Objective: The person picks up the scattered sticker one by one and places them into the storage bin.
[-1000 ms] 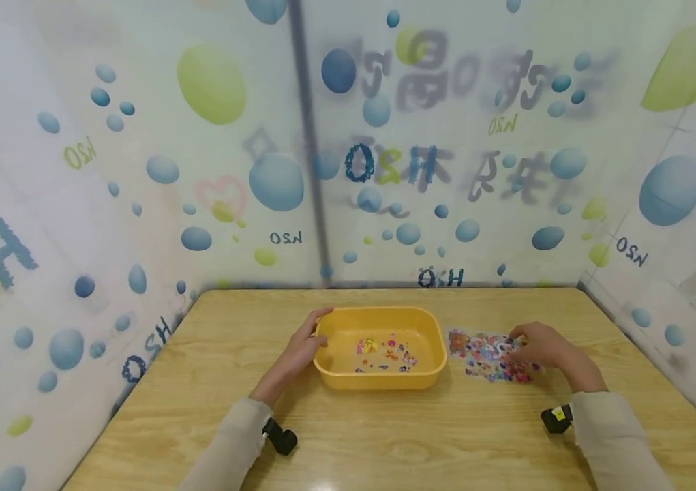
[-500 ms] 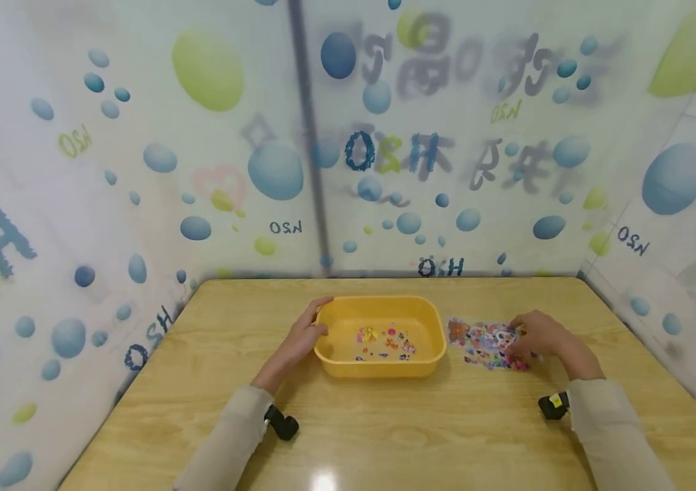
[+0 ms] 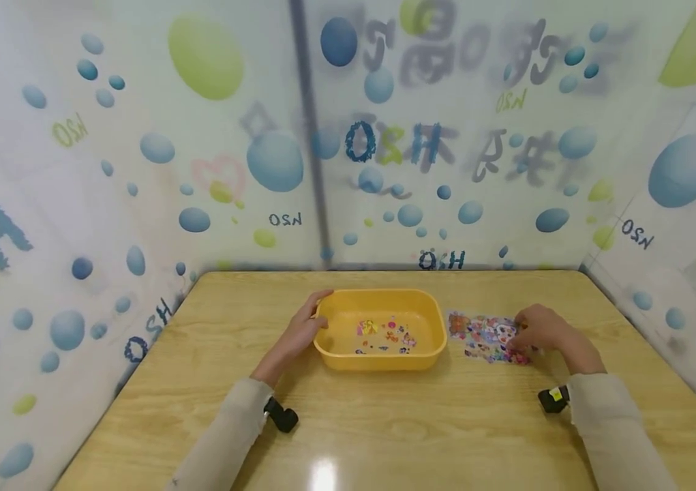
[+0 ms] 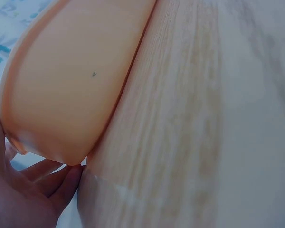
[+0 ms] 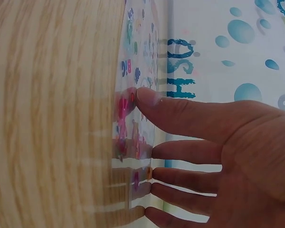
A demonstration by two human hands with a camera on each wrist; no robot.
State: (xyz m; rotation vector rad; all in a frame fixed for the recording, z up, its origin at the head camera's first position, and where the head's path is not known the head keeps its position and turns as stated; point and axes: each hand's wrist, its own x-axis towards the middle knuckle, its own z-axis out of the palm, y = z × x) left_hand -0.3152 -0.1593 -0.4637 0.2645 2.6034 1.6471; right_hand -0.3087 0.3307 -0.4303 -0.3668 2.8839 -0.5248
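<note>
A yellow plastic basin point(image 3: 380, 363) stands mid-table in the head view, with several small colourful stickers point(image 3: 392, 336) on its floor. My left hand point(image 3: 300, 333) grips its left end, thumb over the rim and the other fingers outside. In the left wrist view, those fingers point(image 4: 61, 183) lie against the basin's outer wall point(image 4: 80, 85). Right of the basin lies a clear sheet of colourful stickers point(image 3: 487, 339). My right hand point(image 3: 545, 330) is over its right end. The right wrist view shows thumb and fingertips spread on the sticker sheet point(image 5: 137, 57), the fingers nearly straight.
Both things stand on a light wood-grain table point(image 3: 378, 423). Behind it rises a pale curtain point(image 3: 482, 252) printed with blue and green drops, and similar panels flank both sides. A black wrist camera point(image 3: 553, 399) sits at the right cuff and another at the left.
The head view has tilted down, so the table and basin sit higher in the frame. Both hands keep nearly the same places, left at the basin, right on the sticker sheet.
</note>
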